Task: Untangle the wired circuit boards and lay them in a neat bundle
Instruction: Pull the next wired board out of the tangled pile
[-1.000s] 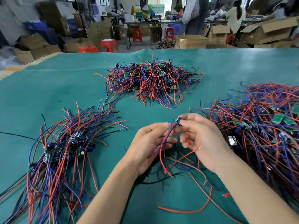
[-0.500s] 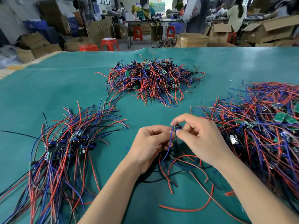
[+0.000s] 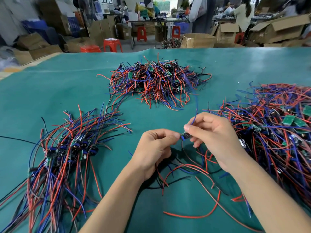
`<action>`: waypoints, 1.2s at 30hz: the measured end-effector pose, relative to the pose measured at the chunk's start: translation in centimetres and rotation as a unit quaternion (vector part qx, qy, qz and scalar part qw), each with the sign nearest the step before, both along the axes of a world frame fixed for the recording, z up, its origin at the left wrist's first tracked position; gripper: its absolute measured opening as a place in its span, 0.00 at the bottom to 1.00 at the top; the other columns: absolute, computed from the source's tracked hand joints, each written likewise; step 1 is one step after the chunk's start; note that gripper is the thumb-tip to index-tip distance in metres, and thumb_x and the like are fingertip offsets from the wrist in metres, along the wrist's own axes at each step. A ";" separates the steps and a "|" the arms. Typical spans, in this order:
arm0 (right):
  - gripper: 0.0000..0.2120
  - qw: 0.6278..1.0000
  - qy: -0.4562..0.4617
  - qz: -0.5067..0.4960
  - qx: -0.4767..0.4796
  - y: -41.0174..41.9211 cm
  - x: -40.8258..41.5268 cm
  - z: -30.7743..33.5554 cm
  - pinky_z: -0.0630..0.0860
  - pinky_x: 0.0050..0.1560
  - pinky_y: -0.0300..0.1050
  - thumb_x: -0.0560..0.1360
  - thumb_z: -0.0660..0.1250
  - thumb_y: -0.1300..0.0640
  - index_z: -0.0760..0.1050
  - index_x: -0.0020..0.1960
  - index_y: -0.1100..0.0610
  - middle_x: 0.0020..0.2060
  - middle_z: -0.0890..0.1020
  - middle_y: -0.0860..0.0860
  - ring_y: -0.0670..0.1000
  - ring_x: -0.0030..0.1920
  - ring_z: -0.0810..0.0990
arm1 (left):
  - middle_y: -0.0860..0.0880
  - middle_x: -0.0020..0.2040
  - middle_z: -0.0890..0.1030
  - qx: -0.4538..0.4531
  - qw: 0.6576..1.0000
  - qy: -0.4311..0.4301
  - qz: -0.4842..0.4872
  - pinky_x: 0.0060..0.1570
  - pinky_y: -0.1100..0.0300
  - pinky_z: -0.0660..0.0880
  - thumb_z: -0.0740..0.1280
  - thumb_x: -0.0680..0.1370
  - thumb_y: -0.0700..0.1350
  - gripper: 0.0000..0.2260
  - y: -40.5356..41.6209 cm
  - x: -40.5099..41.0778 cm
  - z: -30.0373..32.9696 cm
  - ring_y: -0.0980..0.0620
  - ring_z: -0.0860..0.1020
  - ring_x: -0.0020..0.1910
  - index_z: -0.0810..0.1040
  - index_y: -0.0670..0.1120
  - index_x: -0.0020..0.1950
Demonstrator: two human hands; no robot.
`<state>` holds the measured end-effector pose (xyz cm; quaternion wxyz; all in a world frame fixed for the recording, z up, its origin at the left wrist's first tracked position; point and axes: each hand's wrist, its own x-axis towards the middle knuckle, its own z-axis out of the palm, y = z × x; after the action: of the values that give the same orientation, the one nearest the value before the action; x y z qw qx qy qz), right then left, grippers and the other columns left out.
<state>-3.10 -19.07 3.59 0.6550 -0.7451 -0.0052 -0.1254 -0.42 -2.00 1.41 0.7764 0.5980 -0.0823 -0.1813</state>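
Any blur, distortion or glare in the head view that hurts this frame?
Head view: hands and held board are sharp; background left edge is smeared; the table's far edge bows from wide-angle distortion; mild sheen on the green mat, soft shadows under the wrists.

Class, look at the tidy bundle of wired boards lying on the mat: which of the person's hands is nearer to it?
Left. The left hand is apart from the neat bundle, just right of it; the right hand is farther right, beside the tangled pile.

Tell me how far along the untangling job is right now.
Done: a combed bundle lies at left. In hand: left hand and right hand pinch one small board, its wires trailing below. Left: a tangled pile at centre and a bigger pile at right.
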 end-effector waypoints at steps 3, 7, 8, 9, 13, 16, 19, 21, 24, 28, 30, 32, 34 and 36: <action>0.07 0.997 -0.028 -0.061 0.033 0.1 0.1 0.0 0.74 0.27 0.40 0.75 0.74 0.64 0.81 0.39 0.58 0.32 0.84 0.55 0.49 0.28 0.78 | 0.54 0.25 0.64 0.004 1.000 -0.014 -0.018 0.25 0.64 0.53 0.70 0.77 0.38 0.06 0.1 -0.1 0.1 0.56 0.55 0.24 0.77 0.39 0.41; 0.08 0.978 -0.083 -0.179 0.074 -0.9 0.4 0.4 0.72 0.25 0.37 0.76 0.73 0.66 0.79 0.40 0.58 0.30 0.84 0.50 0.45 0.26 0.77 | 0.52 0.27 0.63 -0.007 0.999 -0.027 -0.037 0.26 0.63 0.53 0.70 0.76 0.36 0.04 0.3 -0.1 0.2 0.55 0.54 0.25 0.76 0.37 0.45; 0.08 0.971 -0.096 -0.203 0.084 -1.3 0.5 0.5 0.72 0.25 0.36 0.77 0.73 0.65 0.79 0.40 0.57 0.29 0.84 0.49 0.45 0.26 0.77 | 0.52 0.27 0.63 -0.009 0.999 -0.030 -0.040 0.26 0.63 0.52 0.70 0.76 0.35 0.04 0.3 -0.1 0.2 0.56 0.54 0.25 0.76 0.37 0.44; 0.08 0.964 -0.105 -0.225 0.096 -1.6 0.6 0.6 0.72 0.25 0.36 0.77 0.72 0.65 0.79 0.41 0.58 0.29 0.83 0.49 0.44 0.25 0.77 | 0.52 0.26 0.64 -0.010 0.999 -0.033 -0.042 0.27 0.62 0.52 0.69 0.76 0.35 0.04 0.3 -0.1 0.2 0.56 0.55 0.25 0.76 0.38 0.43; 0.08 0.921 -0.148 -0.331 0.143 -3.2 0.6 1.1 0.72 0.26 0.37 0.79 0.71 0.62 0.78 0.42 0.55 0.29 0.82 0.47 0.43 0.26 0.77 | 0.52 0.25 0.63 -0.011 0.999 -0.036 -0.032 0.26 0.63 0.53 0.68 0.76 0.35 0.03 0.3 -0.1 0.2 0.55 0.54 0.24 0.77 0.38 0.42; 0.07 0.874 -0.192 -0.411 0.175 -4.7 0.6 2.0 0.71 0.25 0.40 0.80 0.68 0.58 0.75 0.44 0.51 0.32 0.81 0.48 0.44 0.25 0.76 | 0.53 0.26 0.62 -0.018 1.000 -0.021 -0.011 0.26 0.62 0.51 0.67 0.77 0.35 0.04 0.4 0.0 0.2 0.56 0.54 0.23 0.79 0.39 0.42; 0.08 0.908 -0.151 -0.366 0.138 -4.2 0.5 1.9 0.66 0.22 0.40 0.78 0.67 0.56 0.74 0.40 0.52 0.28 0.79 0.47 0.45 0.23 0.72 | 0.51 0.28 0.62 -0.036 0.999 -0.006 0.011 0.25 0.62 0.52 0.67 0.78 0.37 0.05 0.3 0.2 0.2 0.55 0.55 0.23 0.79 0.41 0.41; 0.10 0.967 -0.078 -0.234 0.058 -2.3 0.3 1.2 0.67 0.22 0.39 0.78 0.69 0.58 0.77 0.37 0.55 0.26 0.80 0.50 0.46 0.24 0.73 | 0.51 0.28 0.63 -0.043 0.999 -0.003 0.014 0.26 0.62 0.54 0.67 0.78 0.37 0.05 0.2 0.2 0.2 0.56 0.58 0.24 0.79 0.42 0.41; 0.11 0.997 -0.007 -0.041 -0.068 1.0 -0.2 0.2 0.72 0.24 0.40 0.75 0.72 0.49 0.83 0.39 0.56 0.31 0.84 0.52 0.46 0.27 0.79 | 0.49 0.28 0.64 -0.044 0.999 -0.010 0.008 0.27 0.62 0.54 0.67 0.78 0.38 0.08 0.2 0.1 0.1 0.54 0.59 0.26 0.80 0.44 0.39; 0.11 0.991 -0.033 -0.008 -0.128 2.0 -0.5 -0.2 0.75 0.30 0.42 0.71 0.72 0.45 0.85 0.41 0.53 0.32 0.84 0.51 0.44 0.29 0.77 | 0.49 0.29 0.72 -0.029 0.999 -0.038 -0.022 0.27 0.65 0.62 0.70 0.75 0.37 0.09 0.2 -0.1 0.2 0.55 0.65 0.26 0.78 0.46 0.35; 0.09 0.992 -0.024 0.003 -0.120 1.5 -0.5 0.1 0.75 0.29 0.41 0.70 0.72 0.46 0.85 0.41 0.51 0.32 0.84 0.52 0.45 0.31 0.78 | 0.49 0.29 0.75 -0.019 0.998 -0.034 -0.045 0.25 0.67 0.64 0.71 0.75 0.38 0.08 0.4 -0.2 0.4 0.55 0.69 0.24 0.81 0.46 0.36; 0.10 0.994 -0.036 -0.018 -0.098 0.9 -0.4 0.3 0.74 0.28 0.39 0.70 0.73 0.46 0.85 0.41 0.52 0.33 0.85 0.52 0.46 0.32 0.81 | 0.48 0.29 0.76 -0.002 0.997 -0.037 -0.073 0.24 0.66 0.65 0.71 0.73 0.41 0.05 0.6 -0.2 0.5 0.55 0.70 0.22 0.82 0.46 0.37; 0.10 0.992 -0.060 -0.076 -0.086 -0.2 -0.3 1.0 0.73 0.27 0.38 0.71 0.74 0.47 0.85 0.41 0.53 0.34 0.86 0.52 0.46 0.30 0.82 | 0.47 0.28 0.76 0.008 0.994 -0.048 -0.098 0.23 0.65 0.65 0.70 0.71 0.42 0.04 0.6 -0.3 0.6 0.54 0.71 0.22 0.83 0.45 0.37; 0.07 0.985 -0.094 -0.130 -0.064 -1.5 -0.1 1.5 0.72 0.26 0.37 0.74 0.75 0.51 0.84 0.39 0.53 0.32 0.85 0.51 0.46 0.29 0.81 | 0.47 0.28 0.76 0.018 0.991 -0.062 -0.118 0.23 0.66 0.65 0.70 0.71 0.42 0.04 0.6 -0.4 0.7 0.54 0.71 0.21 0.82 0.44 0.38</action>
<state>-3.19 -20.52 5.10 0.5807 -0.7647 0.0223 -0.2783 -0.81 -1.40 2.12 0.7321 0.6079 -0.1973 -0.2360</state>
